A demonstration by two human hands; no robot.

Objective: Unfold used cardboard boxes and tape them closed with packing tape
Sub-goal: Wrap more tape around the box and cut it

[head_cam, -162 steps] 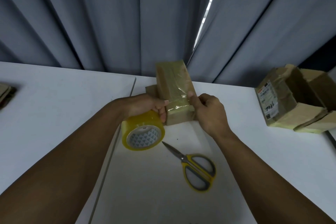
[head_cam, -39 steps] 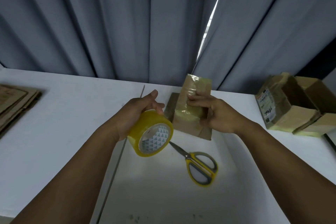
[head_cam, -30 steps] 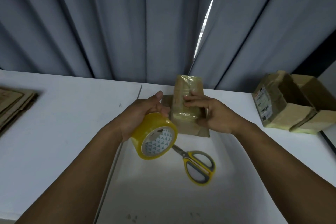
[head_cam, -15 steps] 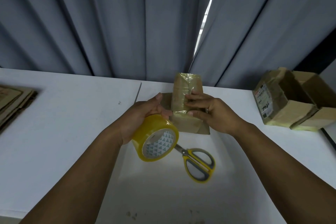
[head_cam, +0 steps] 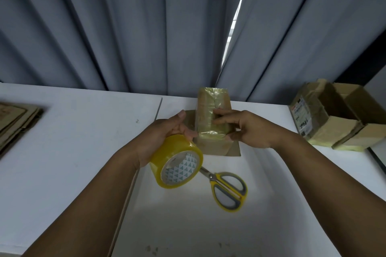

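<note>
A small brown cardboard box (head_cam: 211,110), covered in shiny clear tape, stands on the white table (head_cam: 73,152) near the curtain, its lower flaps spread out. My right hand (head_cam: 244,129) lies on its top and right side, fingers across the taped face and thumb at the lower right corner. My left hand (head_cam: 167,133) grips a yellow roll of packing tape (head_cam: 177,162) just left of the box, the thumb touching the box's left edge.
Yellow-handled scissors (head_cam: 225,188) lie shut on the table in front of the box. Two taped, open-topped boxes (head_cam: 334,115) sit at the right edge. Flattened cardboard (head_cam: 14,121) is stacked at the far left. Grey curtains (head_cam: 146,27) hang behind the table.
The right hand's fingers have slid along the taped top of the box. The left hand with the roll has stayed beside the box's left edge.
</note>
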